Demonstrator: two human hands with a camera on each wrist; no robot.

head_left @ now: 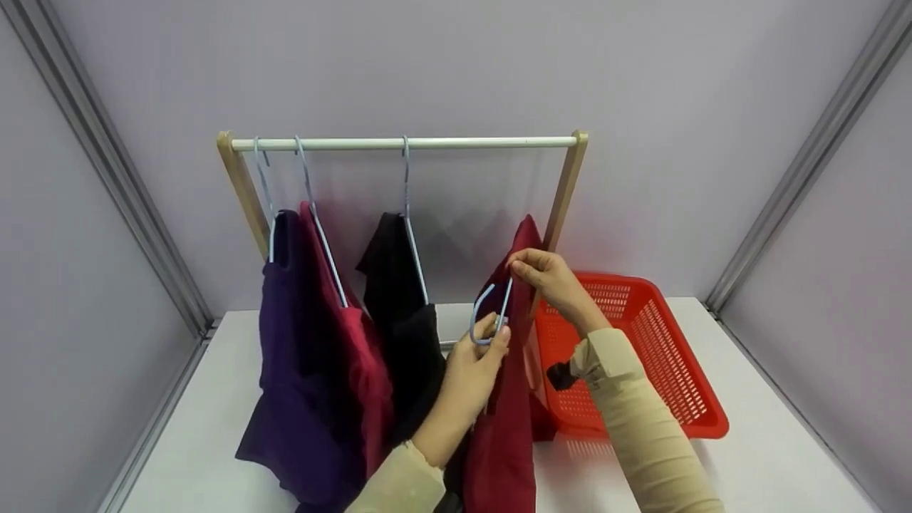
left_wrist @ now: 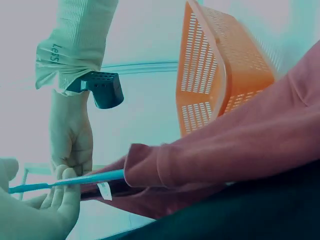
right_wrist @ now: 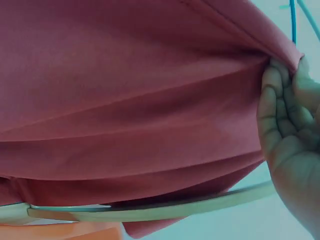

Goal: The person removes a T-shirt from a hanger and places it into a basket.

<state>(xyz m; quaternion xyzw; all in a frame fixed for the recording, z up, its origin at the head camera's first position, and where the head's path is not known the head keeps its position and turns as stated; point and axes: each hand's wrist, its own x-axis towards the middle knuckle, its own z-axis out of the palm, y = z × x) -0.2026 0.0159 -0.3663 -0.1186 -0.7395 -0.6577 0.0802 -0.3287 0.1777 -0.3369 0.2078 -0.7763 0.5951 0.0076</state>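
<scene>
A dark red shirt (head_left: 502,427) hangs off a light blue hanger (head_left: 473,313) in front of the rack's right end. My left hand (head_left: 470,367) grips the hanger near the base of its hook, thumb and fingers around it. Higher up, my right hand (head_left: 552,285) pinches the shirt's edge beside the hanger's arm. The right wrist view shows the cloth (right_wrist: 125,100) pulled into folds toward the right hand's fingertips (right_wrist: 277,75). In the left wrist view, a white tag (left_wrist: 104,190) shows in the shirt's opening, and part of the hanger is inside the cloth.
A rack with a white rail (head_left: 491,142) and wooden posts stands at the back. Purple (head_left: 299,399), pink (head_left: 367,356) and black (head_left: 410,342) garments hang on it from hangers. A red plastic basket (head_left: 684,356) sits on the white table at right, behind the right forearm.
</scene>
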